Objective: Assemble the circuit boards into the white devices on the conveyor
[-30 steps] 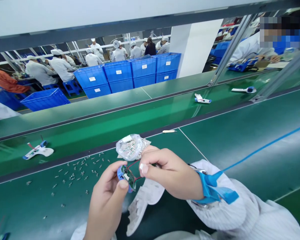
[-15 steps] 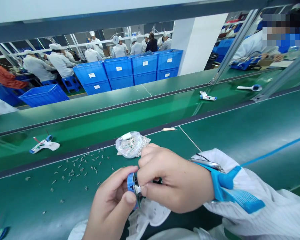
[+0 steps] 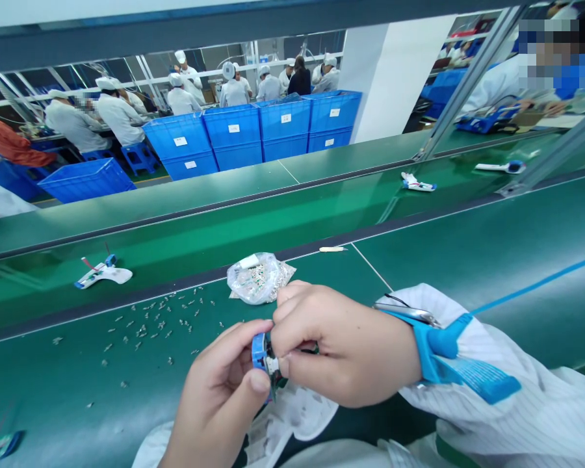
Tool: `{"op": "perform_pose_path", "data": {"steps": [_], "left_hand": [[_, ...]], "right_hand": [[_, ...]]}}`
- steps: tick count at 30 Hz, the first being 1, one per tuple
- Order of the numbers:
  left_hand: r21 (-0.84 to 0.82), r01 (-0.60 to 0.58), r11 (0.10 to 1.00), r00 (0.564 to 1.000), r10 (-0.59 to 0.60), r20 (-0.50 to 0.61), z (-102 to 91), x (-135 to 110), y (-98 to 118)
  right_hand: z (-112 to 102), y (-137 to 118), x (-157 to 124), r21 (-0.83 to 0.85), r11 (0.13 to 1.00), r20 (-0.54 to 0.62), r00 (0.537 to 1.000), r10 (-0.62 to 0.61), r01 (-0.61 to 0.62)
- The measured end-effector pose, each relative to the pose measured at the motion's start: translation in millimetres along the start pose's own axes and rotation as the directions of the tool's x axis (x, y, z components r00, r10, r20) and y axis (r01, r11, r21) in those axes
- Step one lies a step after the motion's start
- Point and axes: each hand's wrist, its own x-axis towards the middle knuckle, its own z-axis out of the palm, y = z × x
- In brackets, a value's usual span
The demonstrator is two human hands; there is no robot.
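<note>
My left hand [image 3: 219, 383] is closed around a blue plastic housing [image 3: 259, 351] with a green circuit board [image 3: 273, 389] against it. A small white part [image 3: 272, 366] sits at the housing's inner side. My right hand [image 3: 322, 344] meets it there, thumb and index finger pinched together; what lies between these fingertips is hidden. Below both hands hangs a white plastic shell [image 3: 309, 413], partly covered by them. Just beyond my fingers rests a clear plastic bag [image 3: 253, 279] of small metal parts. Many loose small metal parts [image 3: 160, 318] are scattered to the left.
A green conveyor belt [image 3: 214, 237] runs across, carrying white-and-blue assemblies [image 3: 104, 273]. A thin cream-handled tool [image 3: 332, 249] lies near the bench's far edge. From my right wristband [image 3: 448, 357] stretches a blue cord [image 3: 541, 286]. Blue crates [image 3: 234, 130] and seated workers are beyond.
The assemblies on the belt have shifted to the right. Both hands keep nearly the same pose at the blue housing, and the view has shifted slightly.
</note>
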Motion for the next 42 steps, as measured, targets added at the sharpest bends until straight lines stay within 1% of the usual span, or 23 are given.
{"op": "perform_pose_path", "data": {"steps": [3, 5, 8, 10, 12, 14, 16, 17, 19, 20, 22, 24, 25, 26, 27, 28, 30, 31, 33, 35, 38, 40, 42], "left_hand": [[0.143, -0.067, 0.988, 0.998, 0.066, 0.008, -2.0, 1.0, 1.5], [0.287, -0.135, 0.948, 0.991, 0.136, 0.017, -3.4, 1.0, 2.0], [0.523, -0.226, 0.822, 0.971, 0.234, 0.052, -4.2, -1.0, 1.1], [0.634, -0.241, 0.735, 0.962, 0.269, 0.054, -1.9, -4.1, -0.1], [0.700, -0.224, 0.678, 0.964, 0.262, 0.055, 3.9, -8.2, -0.2], [0.734, -0.157, 0.661, 0.978, 0.205, 0.024, 12.7, -12.6, 1.6], [0.753, -0.044, 0.657, 0.989, 0.138, -0.063, 22.6, -15.9, 4.5], [0.757, 0.017, 0.653, 0.987, 0.109, -0.116, 26.9, -16.7, 5.8], [0.765, 0.109, 0.634, 0.978, 0.068, -0.196, 33.2, -16.7, 7.2], [0.770, 0.136, 0.623, 0.973, 0.062, -0.222, 35.0, -15.8, 7.1], [0.783, 0.166, 0.599, 0.964, 0.069, -0.257, 36.2, -13.2, 5.3], [0.820, 0.165, 0.548, 0.960, 0.101, -0.260, 36.0, -10.4, 2.3], [0.847, 0.159, 0.507, 0.960, 0.121, -0.253, 35.8, -9.2, 0.7], [0.876, 0.151, 0.459, 0.960, 0.142, -0.240, 35.8, -8.3, -0.8], [0.902, 0.145, 0.407, 0.960, 0.162, -0.227, 36.0, -7.6, -2.1], [0.924, 0.140, 0.355, 0.960, 0.181, -0.215, 36.2, -7.1, -3.1], [0.953, 0.129, 0.273, 0.958, 0.214, -0.191, 36.8, -6.5, -4.5], [0.961, 0.121, 0.247, 0.959, 0.222, -0.178, 36.7, -6.3, -4.9], [0.970, 0.093, 0.225, 0.963, 0.225, -0.145, 35.7, -6.2, -5.1], [0.969, 0.046, 0.241, 0.972, 0.213, -0.099, 33.4, -6.5, -4.7], [0.945, -0.019, 0.325, 0.983, 0.177, -0.041, 29.6, -7.7, -3.8], [0.923, -0.032, 0.383, 0.988, 0.151, -0.028, 28.7, -8.4, -3.6], [0.920, -0.016, 0.393, 0.990, 0.137, -0.041, 29.5, -8.5, -4.2]], "right_hand": [[0.3, -0.2, 0.4, -0.027, 1.000, 0.012, 1.000, 0.012, -0.012], [0.2, -0.5, 0.8, -0.051, 0.999, 0.022, 1.000, 0.021, -0.020], [0.4, -1.4, 0.8, -0.097, 0.994, 0.021, 0.999, 0.046, -0.043], [1.0, -2.4, 0.2, -0.121, 0.991, 0.005, 0.998, 0.056, -0.055], [2.0, -3.1, -0.7, -0.123, 0.991, -0.011, 0.998, 0.054, -0.055], [3.4, -3.1, -1.5, -0.104, 0.993, -0.034, 0.998, 0.055, -0.058], [5.0, -2.4, -2.0, -0.051, 0.995, -0.051, 0.995, 0.084, -0.086], [5.9, -2.0, -2.0, -0.006, 0.992, -0.054, 0.991, 0.123, -0.123], [8.2, -1.2, -1.3, 0.128, 0.963, -0.055, 0.968, 0.247, -0.238], [9.7, -1.0, -0.7, 0.210, 0.929, -0.054, 0.945, 0.322, -0.304], [13.2, -0.9, 0.9, 0.373, 0.826, -0.054, 0.879, 0.474, -0.422], [17.5, -0.9, 2.2, 0.490, 0.726, -0.052, 0.815, 0.577, -0.483], [19.9, -0.8, 2.4, 0.519, 0.694, -0.049, 0.793, 0.607, -0.499], [22.5, -0.7, 2.2, 0.529, 0.682, -0.054, 0.782, 0.621, -0.505], [25.0, -0.5, 1.7, 0.517, 0.695, -0.067, 0.786, 0.615, -0.500], [27.4, -0.3, 0.7, 0.487, 0.727, -0.091, 0.799, 0.594, -0.484], [31.5, 0.4, -1.9, 0.385, 0.813, -0.163, 0.835, 0.526, -0.437], [32.7, 0.9, -3.3, 0.319, 0.856, -0.206, 0.852, 0.481, -0.406], [33.1, 2.5, -5.6, 0.195, 0.919, -0.268, 0.883, 0.386, -0.343], [30.7, 4.8, -7.0, 0.109, 0.956, -0.274, 0.916, 0.293, -0.273], [25.2, 8.1, -7.5, 0.063, 0.983, -0.241, 0.953, 0.184, -0.174], [23.3, 8.9, -7.5, 0.051, 0.986, -0.230, 0.959, 0.166, -0.158], [24.6, 8.3, -8.2, 0.025, 0.978, -0.224, 0.953, 0.205, -0.205]]}}
